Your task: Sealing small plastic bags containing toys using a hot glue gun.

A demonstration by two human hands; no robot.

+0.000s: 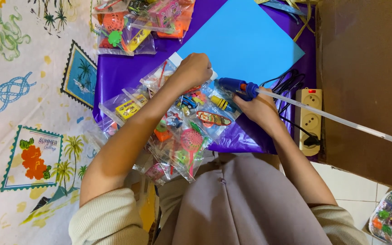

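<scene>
Beige-sleeved left hand [195, 69] presses clenched fingers onto clear plastic toy packets [178, 122], steadying them; right hand [260, 109], at three o'clock, grips blue glue gun [234, 85], nozzle aimed at light-blue paper sheet [246, 38].

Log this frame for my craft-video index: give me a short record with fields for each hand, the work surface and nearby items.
left hand: fist pressed on the corner of a blue paper sheet
right hand: holds a blue glue gun with a clear glue stick in its back
surface: purple sheet on a patterned cloth
nearby: clear bags of small toys, power strip, cardboard box
</scene>
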